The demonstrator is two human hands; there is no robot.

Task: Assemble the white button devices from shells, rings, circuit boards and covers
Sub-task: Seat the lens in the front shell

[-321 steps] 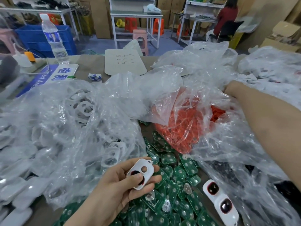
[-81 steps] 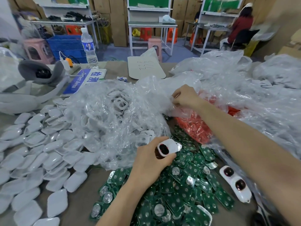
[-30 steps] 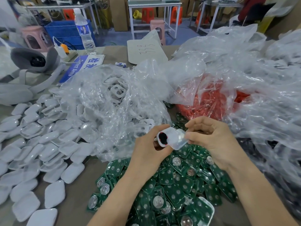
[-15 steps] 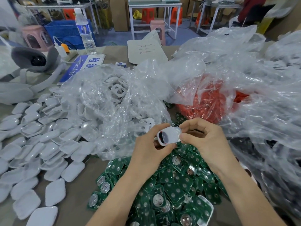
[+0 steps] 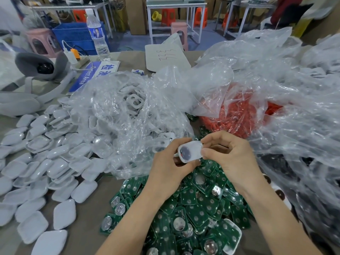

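My left hand (image 5: 170, 167) grips a white shell (image 5: 189, 151) with a dark round window, above a heap of green circuit boards (image 5: 193, 214). My right hand (image 5: 228, 155) pinches the shell's right end with thumb and fingers; whatever it holds there is hidden. A clear bag of white shells (image 5: 128, 115) lies just behind my left hand. A clear bag of orange rings (image 5: 237, 115) sits behind my right hand. White covers (image 5: 42, 162) are spread over the table at the left.
More crumpled clear bags (image 5: 298, 100) fill the right side. A water bottle (image 5: 96, 34), a blue sign (image 5: 92, 73), a grey headset (image 5: 36, 70) and a white card (image 5: 165, 57) lie at the back. Finished units (image 5: 279, 194) peek out under plastic at right.
My right hand came back from the orange ring bag to the shell in my left hand. Over the last second both hands stayed together on the shell, shifting only slightly.
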